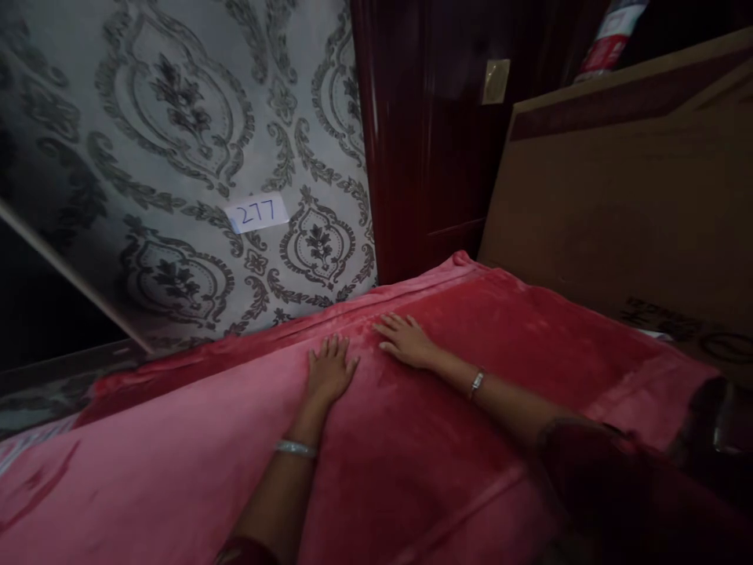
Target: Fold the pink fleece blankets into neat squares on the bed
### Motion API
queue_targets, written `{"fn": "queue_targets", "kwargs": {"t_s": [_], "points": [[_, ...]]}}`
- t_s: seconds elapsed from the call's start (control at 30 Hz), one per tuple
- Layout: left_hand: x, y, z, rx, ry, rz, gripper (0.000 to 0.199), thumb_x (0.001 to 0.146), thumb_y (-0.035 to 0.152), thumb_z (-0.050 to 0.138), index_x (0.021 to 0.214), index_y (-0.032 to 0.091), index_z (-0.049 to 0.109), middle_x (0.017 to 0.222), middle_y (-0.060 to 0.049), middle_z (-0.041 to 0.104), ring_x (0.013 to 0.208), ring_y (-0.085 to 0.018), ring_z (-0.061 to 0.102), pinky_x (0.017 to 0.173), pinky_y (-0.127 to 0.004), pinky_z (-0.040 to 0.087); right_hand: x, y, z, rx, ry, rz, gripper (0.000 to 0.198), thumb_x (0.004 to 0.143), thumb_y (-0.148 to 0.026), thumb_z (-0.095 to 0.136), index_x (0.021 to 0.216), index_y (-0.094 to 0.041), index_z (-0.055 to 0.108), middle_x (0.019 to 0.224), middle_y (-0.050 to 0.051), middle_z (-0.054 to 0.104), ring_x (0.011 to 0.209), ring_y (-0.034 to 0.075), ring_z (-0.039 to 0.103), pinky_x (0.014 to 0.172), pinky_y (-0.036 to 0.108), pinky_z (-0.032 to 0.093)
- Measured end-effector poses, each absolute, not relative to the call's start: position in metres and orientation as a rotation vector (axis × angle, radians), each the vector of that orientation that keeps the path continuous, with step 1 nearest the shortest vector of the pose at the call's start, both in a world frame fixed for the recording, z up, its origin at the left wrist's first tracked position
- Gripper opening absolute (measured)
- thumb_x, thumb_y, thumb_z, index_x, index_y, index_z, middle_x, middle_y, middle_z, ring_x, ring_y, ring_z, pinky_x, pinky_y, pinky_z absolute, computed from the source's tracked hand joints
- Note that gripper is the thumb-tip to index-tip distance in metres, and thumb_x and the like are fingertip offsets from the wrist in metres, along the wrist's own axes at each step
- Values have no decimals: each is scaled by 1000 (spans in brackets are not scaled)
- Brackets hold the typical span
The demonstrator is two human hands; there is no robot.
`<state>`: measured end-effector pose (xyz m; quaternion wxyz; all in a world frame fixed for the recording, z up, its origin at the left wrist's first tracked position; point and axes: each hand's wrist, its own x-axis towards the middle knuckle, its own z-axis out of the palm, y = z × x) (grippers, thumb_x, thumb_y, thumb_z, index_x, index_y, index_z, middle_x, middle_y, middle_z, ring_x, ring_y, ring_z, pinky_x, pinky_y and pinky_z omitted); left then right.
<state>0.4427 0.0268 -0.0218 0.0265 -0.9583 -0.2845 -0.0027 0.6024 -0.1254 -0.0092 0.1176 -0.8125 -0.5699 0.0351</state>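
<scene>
A plush blanket (247,439) in red and pink is spread over a raised flat surface, with a fold running along its far side. Flat on it near the middle lies my left hand (331,369), palm down, fingers a little apart. My right hand (405,341) also rests on the cloth, just right of the left one, its fingers spread toward the wall. Neither hand grips anything. A silvery bracelet (296,449) circles the left wrist, and a thin band with a pale plate (476,382) is on the right.
Behind the blanket stands a patterned wall (194,149) bearing a paper label (257,212) marked 277. A dark red glossy door (423,141) is beside it. On the right, a large cardboard box (600,204) leans close to the blanket, with a bottle (612,39) above it.
</scene>
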Motion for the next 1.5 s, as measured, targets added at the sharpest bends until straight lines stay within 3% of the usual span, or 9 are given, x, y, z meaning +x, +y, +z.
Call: {"fn": "queue_targets", "kwargs": {"t_s": [0.17, 0.3, 0.57, 0.8, 1.03, 1.13, 1.23, 1.37, 1.5], "points": [[444, 32, -23, -2919, -885, 43, 64, 102, 50, 26, 161, 25, 29, 170, -9, 19, 157, -29, 17, 122, -60, 22, 624, -104, -27, -2202, -1898, 148, 62, 104, -58, 34, 160, -31, 34, 168, 5, 22, 156, 28, 15, 123, 59, 11], [447, 34, -23, -2898, -903, 98, 64, 102, 49, 26, 162, 26, 27, 170, -7, 16, 157, -28, 14, 123, -58, 21, 698, -128, -34, -2489, -1605, 73, 59, 104, -57, 33, 157, -31, 41, 166, 5, 29, 154, 26, 22, 124, 53, 15], [447, 40, -30, -2916, -850, -22, 60, 102, 40, 32, 159, 21, 33, 167, -12, 24, 156, -31, 22, 120, -63, 24, 853, -235, -40, -2807, -1079, 11, 60, 104, -51, 24, 159, -30, 36, 167, 6, 26, 154, 33, 19, 119, 69, 16], [445, 55, -44, -2912, -834, -49, 61, 101, 43, 30, 159, 23, 34, 167, -8, 25, 156, -29, 20, 121, -60, 23, 913, -273, -51, -2833, -971, -52, 66, 102, -58, 23, 160, -29, 34, 167, 2, 26, 155, 29, 20, 123, 57, 21], [446, 59, -47, -2911, -846, -26, 63, 98, 40, 32, 159, 22, 33, 167, -7, 23, 156, -30, 20, 121, -61, 22, 937, -285, -59, -2821, -903, -63, 64, 103, -56, 17, 160, -32, 35, 165, 1, 30, 153, 27, 27, 119, 57, 33], [447, 56, -43, -2924, -842, -17, 63, 99, 39, 30, 159, 21, 32, 167, -7, 23, 156, -29, 20, 121, -61, 22, 934, -280, -49, -2846, -853, -53, 62, 103, -54, 22, 156, -29, 43, 162, 7, 38, 148, 35, 35, 113, 65, 36], [448, 53, -38, -2920, -835, -7, 63, 99, 38, 30, 159, 20, 31, 167, -9, 24, 156, -29, 20, 120, -61, 23, 916, -275, -38, -2858, -836, -87, 60, 103, -51, 24, 151, -26, 50, 159, 10, 43, 148, 40, 34, 111, 75, 28], [451, 52, -36, -2915, -839, -12, 64, 100, 39, 29, 160, 19, 29, 168, -11, 21, 156, -30, 19, 120, -63, 22, 872, -281, -42, -2803, -964, -169, 58, 104, -53, 21, 155, -34, 44, 164, 1, 34, 154, 31, 21, 120, 65, 21], [452, 56, -39, -2931, -825, -58, 64, 99, 39, 28, 159, 18, 32, 168, -13, 24, 156, -31, 20, 119, -64, 22, 847, -311, -59, -2787, -1021, -139, 61, 103, -60, 23, 158, -37, 37, 165, 2, 32, 154, 30, 23, 120, 63, 23]]}}
